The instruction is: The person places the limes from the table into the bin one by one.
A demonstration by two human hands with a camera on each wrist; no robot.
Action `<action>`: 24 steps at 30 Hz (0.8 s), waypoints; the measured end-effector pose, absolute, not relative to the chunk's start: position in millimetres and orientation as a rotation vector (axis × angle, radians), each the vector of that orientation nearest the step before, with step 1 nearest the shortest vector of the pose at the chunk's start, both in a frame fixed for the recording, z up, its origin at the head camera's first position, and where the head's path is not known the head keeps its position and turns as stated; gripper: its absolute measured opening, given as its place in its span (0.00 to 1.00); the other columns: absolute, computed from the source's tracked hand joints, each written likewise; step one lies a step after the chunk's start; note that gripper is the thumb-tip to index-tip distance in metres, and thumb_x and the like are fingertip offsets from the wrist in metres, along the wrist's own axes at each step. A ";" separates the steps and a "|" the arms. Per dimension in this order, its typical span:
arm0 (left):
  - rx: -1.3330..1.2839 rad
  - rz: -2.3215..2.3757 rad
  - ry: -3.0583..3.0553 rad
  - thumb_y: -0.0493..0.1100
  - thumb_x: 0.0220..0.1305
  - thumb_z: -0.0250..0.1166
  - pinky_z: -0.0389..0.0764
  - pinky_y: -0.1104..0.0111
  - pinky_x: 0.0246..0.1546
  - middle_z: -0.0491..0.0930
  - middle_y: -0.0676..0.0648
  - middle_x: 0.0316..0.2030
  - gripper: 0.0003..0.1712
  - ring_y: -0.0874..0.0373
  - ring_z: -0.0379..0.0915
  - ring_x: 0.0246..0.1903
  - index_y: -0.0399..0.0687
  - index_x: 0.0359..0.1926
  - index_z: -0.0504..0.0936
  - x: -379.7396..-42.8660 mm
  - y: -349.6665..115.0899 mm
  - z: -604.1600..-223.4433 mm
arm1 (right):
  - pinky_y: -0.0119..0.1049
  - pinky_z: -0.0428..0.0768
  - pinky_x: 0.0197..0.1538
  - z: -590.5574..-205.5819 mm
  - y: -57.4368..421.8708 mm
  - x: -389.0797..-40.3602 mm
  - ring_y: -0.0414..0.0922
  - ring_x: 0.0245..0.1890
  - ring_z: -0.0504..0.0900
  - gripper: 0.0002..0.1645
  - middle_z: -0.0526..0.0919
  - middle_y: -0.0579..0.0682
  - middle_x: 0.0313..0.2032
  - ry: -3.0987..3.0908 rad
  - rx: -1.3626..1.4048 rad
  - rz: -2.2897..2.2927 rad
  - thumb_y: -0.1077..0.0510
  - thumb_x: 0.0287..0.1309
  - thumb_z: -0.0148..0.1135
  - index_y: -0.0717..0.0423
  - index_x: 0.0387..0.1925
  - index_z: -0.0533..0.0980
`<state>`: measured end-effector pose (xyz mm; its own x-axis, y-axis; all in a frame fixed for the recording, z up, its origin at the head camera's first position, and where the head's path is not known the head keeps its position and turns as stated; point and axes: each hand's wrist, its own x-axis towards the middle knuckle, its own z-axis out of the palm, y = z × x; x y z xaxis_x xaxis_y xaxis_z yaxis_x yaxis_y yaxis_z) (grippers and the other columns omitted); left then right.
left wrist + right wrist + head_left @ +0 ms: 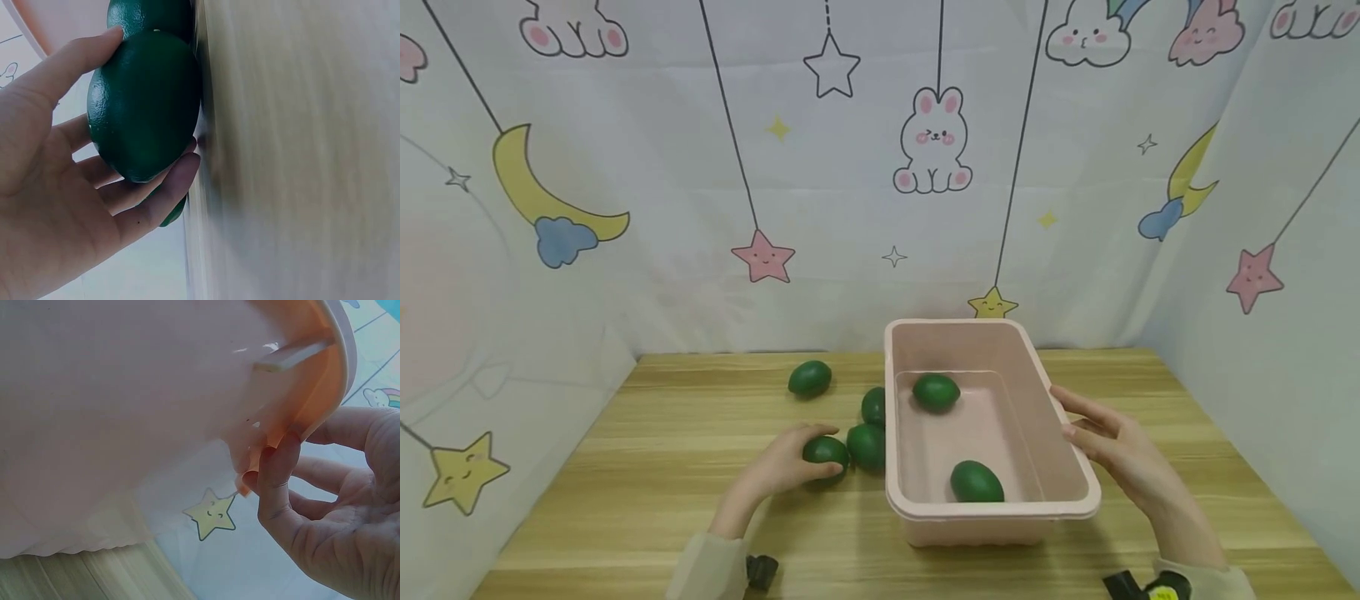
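Observation:
My left hand (786, 458) grips a glossy dark green oval fruit (147, 103), thumb on one side and fingers curled along the other. The fruit is down at the tabletop, end to end with another green fruit (867, 447). Beyond that one, a third green fruit (873, 407) is partly hidden by the wall of a pink plastic bin (992, 510). Inside the bin lie two more, one fruit (936, 392) toward the back and one fruit (977, 482) by the front wall. My right hand (1112, 442) pinches the bin's right rim (342, 362) between thumb and fingers.
Another green fruit (810, 379) lies by itself toward the back left of the wooden table (647, 467). White curtains (835, 200) printed with stars, moons and rabbits hang behind the table and at both sides.

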<state>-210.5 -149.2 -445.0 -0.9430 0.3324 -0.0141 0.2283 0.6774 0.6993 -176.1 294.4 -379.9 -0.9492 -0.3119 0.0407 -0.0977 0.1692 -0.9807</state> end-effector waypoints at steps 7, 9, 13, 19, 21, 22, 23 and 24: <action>0.475 1.102 2.744 0.52 0.55 0.71 0.71 0.43 0.58 0.74 0.37 0.60 0.34 0.38 0.69 0.60 0.42 0.59 0.75 -210.6 -150.0 -442.7 | 0.30 0.80 0.48 -379.9 295.0 -176.1 0.33 0.51 0.80 0.32 0.79 0.34 0.55 2.260 -0.407 -1.891 0.62 0.69 0.50 0.57 0.72 0.57; 0.489 1.101 2.742 0.52 0.55 0.70 0.71 0.43 0.58 0.74 0.37 0.60 0.34 0.38 0.70 0.60 0.41 0.59 0.75 -210.8 -150.4 -442.2 | 0.30 0.80 0.48 -379.8 295.1 -176.0 0.33 0.51 0.80 0.32 0.79 0.34 0.55 2.260 -0.406 -1.890 0.62 0.69 0.50 0.57 0.72 0.57; 0.510 1.099 2.743 0.52 0.55 0.70 0.72 0.44 0.57 0.75 0.37 0.59 0.33 0.38 0.70 0.59 0.40 0.58 0.75 -210.9 -151.4 -441.9 | 0.30 0.81 0.48 -380.0 294.9 -175.6 0.33 0.50 0.80 0.32 0.79 0.35 0.55 2.254 -0.410 -1.889 0.61 0.69 0.50 0.57 0.72 0.56; 0.510 1.099 2.752 0.52 0.55 0.71 0.73 0.45 0.57 0.76 0.38 0.58 0.32 0.40 0.71 0.58 0.41 0.57 0.76 -211.3 -152.1 -442.7 | 0.30 0.81 0.48 -381.0 294.6 -176.0 0.33 0.50 0.81 0.32 0.78 0.34 0.56 2.255 -0.422 -1.892 0.62 0.69 0.50 0.57 0.72 0.57; 0.511 1.095 2.756 0.53 0.55 0.71 0.72 0.45 0.57 0.76 0.38 0.58 0.33 0.40 0.71 0.58 0.41 0.57 0.77 -211.1 -152.7 -442.9 | 0.30 0.81 0.48 -380.9 294.3 -176.1 0.33 0.50 0.81 0.32 0.78 0.34 0.56 2.257 -0.421 -1.889 0.62 0.69 0.50 0.57 0.72 0.57; 0.512 1.094 2.757 0.53 0.54 0.71 0.72 0.45 0.57 0.76 0.38 0.58 0.33 0.40 0.71 0.58 0.41 0.57 0.77 -210.9 -153.1 -442.9 | 0.30 0.81 0.48 -380.8 294.1 -176.2 0.33 0.50 0.81 0.32 0.79 0.34 0.56 2.259 -0.420 -1.887 0.62 0.69 0.50 0.57 0.72 0.57; 0.511 1.097 2.757 0.54 0.55 0.71 0.73 0.45 0.57 0.77 0.39 0.58 0.32 0.40 0.71 0.58 0.41 0.57 0.77 -210.8 -153.3 -442.9 | 0.30 0.81 0.48 -380.6 293.9 -176.2 0.33 0.50 0.81 0.32 0.79 0.34 0.55 2.259 -0.419 -1.886 0.62 0.69 0.50 0.57 0.72 0.57; 0.513 1.099 2.757 0.54 0.55 0.71 0.73 0.45 0.57 0.77 0.39 0.57 0.32 0.40 0.72 0.58 0.41 0.56 0.77 -210.6 -153.7 -442.7 | 0.30 0.81 0.48 -380.5 293.6 -176.3 0.33 0.50 0.81 0.32 0.79 0.34 0.55 2.257 -0.420 -1.886 0.62 0.69 0.50 0.57 0.72 0.57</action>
